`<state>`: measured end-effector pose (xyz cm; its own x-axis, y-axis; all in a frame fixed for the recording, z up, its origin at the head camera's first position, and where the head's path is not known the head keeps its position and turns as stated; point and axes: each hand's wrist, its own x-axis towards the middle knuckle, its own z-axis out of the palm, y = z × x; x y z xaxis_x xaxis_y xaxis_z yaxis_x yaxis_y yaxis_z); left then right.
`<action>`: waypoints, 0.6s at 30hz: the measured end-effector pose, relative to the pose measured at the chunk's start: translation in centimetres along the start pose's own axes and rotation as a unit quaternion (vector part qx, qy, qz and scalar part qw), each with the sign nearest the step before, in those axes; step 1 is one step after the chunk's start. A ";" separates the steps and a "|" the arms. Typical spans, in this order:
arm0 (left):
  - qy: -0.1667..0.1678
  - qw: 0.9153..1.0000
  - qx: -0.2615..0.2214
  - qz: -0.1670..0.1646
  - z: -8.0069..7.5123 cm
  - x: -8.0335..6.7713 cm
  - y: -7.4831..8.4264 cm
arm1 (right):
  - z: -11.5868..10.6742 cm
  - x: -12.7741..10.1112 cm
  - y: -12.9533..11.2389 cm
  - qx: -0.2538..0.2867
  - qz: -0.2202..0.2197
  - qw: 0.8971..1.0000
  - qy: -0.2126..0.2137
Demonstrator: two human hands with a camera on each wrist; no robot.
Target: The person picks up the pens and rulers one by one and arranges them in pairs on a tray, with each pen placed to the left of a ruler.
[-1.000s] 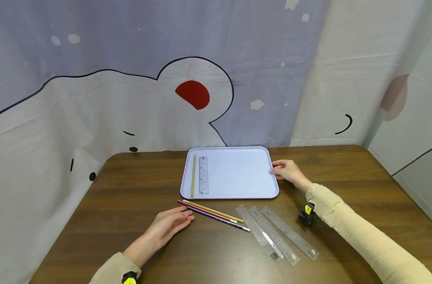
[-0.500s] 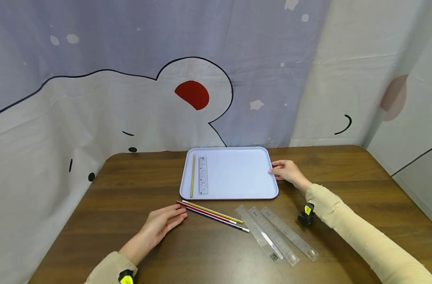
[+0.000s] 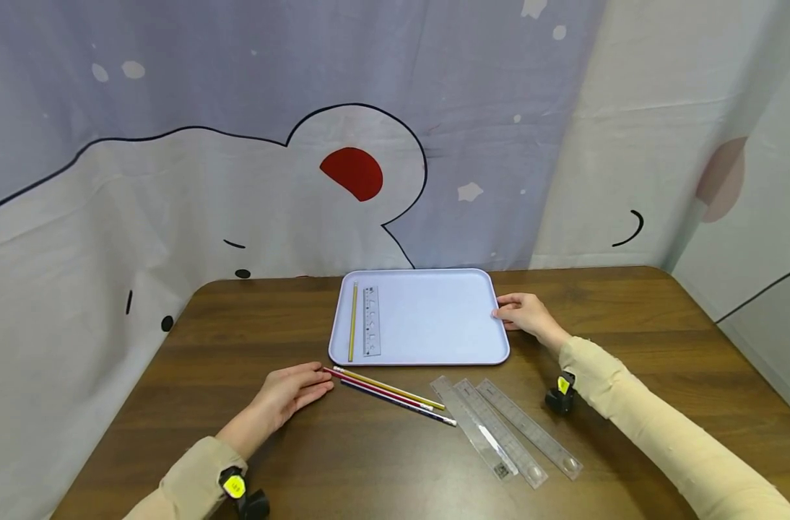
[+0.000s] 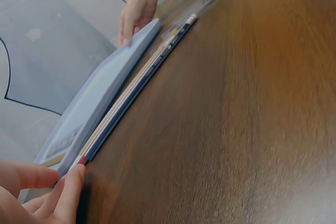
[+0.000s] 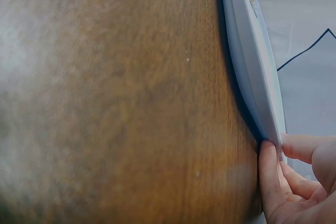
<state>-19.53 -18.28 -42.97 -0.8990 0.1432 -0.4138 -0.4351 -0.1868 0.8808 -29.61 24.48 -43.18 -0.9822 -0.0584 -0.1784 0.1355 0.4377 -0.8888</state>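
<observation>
tray (image 3: pixel 434 318) pale lilac; pencils (image 3: pixel 388 390) red, yellow, blue; rulers (image 3: pixel 505 430) clear; table (image 3: pixel 629 303) dark brown

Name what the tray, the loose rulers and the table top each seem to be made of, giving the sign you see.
Tray: likely plastic, pale lilac, matte, with a moulded rounded rim. Rulers: clear plastic, since the table shows through them. Table: wood or wood-look laminate, with dark brown grain and a slight sheen.
</observation>
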 end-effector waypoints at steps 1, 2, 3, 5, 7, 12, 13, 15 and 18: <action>-0.002 1.000 0.003 -0.002 0.0 0.1 0.0 | 0.0 0.0 0.0 0.000 0.000 1.000 -0.001; -0.003 1.000 0.007 -0.004 -0.1 0.1 0.1 | 0.0 0.0 -0.1 0.000 0.000 1.000 -0.001; -0.004 1.000 0.012 -0.006 -0.1 0.1 0.1 | 0.0 0.0 -0.1 0.000 -0.001 1.000 -0.002; -0.007 1.000 0.023 -0.008 -0.1 0.2 0.1 | 0.0 0.0 -0.1 0.000 -0.002 1.000 -0.002; -0.008 0.999 0.031 -0.008 -0.1 0.3 0.0 | -0.1 0.0 -0.1 -0.001 -0.002 1.000 -0.001; 0.002 0.999 0.039 -0.012 0.0 0.6 -0.1 | -0.1 -0.1 -0.2 -0.002 -0.004 1.000 -0.001; 0.003 0.999 0.040 -0.014 0.0 0.6 -0.1 | -0.1 -0.1 -0.2 -0.003 -0.004 1.000 -0.002; 0.005 0.999 0.041 -0.017 0.0 0.7 -0.1 | -0.1 -0.1 -0.2 -0.004 -0.004 1.000 -0.002; 0.000 0.999 0.045 -0.023 -0.2 0.7 -0.1 | 0.0 -0.1 -0.1 -0.005 -0.004 1.000 -0.001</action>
<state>-20.18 -18.30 -43.37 -0.8786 0.1486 -0.4539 -0.4693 -0.0922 0.8782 -29.57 24.45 -43.03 -0.9831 -0.0628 -0.1719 0.1263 0.4469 -0.8856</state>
